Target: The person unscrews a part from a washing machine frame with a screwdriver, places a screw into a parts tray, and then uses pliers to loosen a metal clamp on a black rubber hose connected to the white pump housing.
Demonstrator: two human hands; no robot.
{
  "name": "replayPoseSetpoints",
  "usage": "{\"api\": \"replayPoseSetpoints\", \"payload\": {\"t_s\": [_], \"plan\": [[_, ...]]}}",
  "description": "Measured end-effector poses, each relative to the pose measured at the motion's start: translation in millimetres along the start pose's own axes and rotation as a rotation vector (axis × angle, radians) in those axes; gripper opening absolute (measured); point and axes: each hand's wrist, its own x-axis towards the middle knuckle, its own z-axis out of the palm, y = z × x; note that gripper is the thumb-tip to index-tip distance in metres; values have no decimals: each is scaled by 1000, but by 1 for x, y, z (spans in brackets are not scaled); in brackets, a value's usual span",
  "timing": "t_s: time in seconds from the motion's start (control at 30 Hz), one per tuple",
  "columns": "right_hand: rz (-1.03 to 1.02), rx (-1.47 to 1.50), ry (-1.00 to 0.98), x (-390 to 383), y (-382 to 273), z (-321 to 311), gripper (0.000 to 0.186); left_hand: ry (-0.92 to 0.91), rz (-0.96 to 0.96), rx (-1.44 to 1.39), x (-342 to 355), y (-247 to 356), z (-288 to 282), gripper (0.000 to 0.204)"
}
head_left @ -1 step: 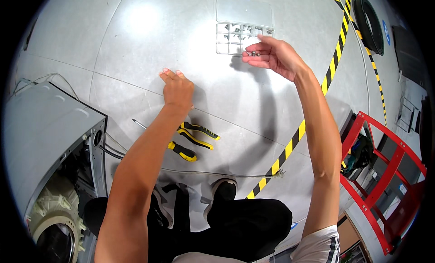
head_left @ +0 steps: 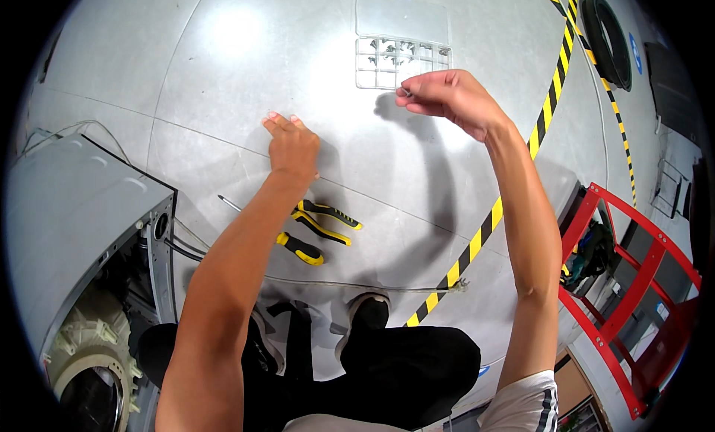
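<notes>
My right hand [head_left: 451, 98] is held just in front of the clear compartment box [head_left: 386, 80]. Its thumb is folded over the fingers, closed on small metal screws [head_left: 407, 93] that mostly hide in the grip. Several compartments hold dark and silvery screws, and the box's lid [head_left: 402, 18] lies folded back. On the floor rests my left hand [head_left: 293, 147], fingers extended and holding nothing. Below it lie yellow-and-black pliers [head_left: 324, 217] and a screwdriver [head_left: 300, 249], both partly covered by my left forearm.
A washing machine with its inside exposed [head_left: 89, 186] stands at the left. A grey cable [head_left: 350, 285] crosses the floor before my shoes. Striped tape [head_left: 491, 223] runs along the right, beside a red metal frame [head_left: 633, 298]. A black rubber ring [head_left: 607, 43] lies far right.
My right hand has closed from a cupped palm with screws showing, its thumb coming down over the fingers. My left hand has stayed in place.
</notes>
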Motion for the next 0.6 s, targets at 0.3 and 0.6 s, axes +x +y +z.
{"api": "replayPoseSetpoints", "payload": {"t_s": [0.3,0.6], "plan": [[-201,-308,12,-52,-3,44,19,10,-9,-26,-1,0,0,115],[-363,-476,96,-70,1,57,16,10,-31,-58,0,0,1,115]]}}
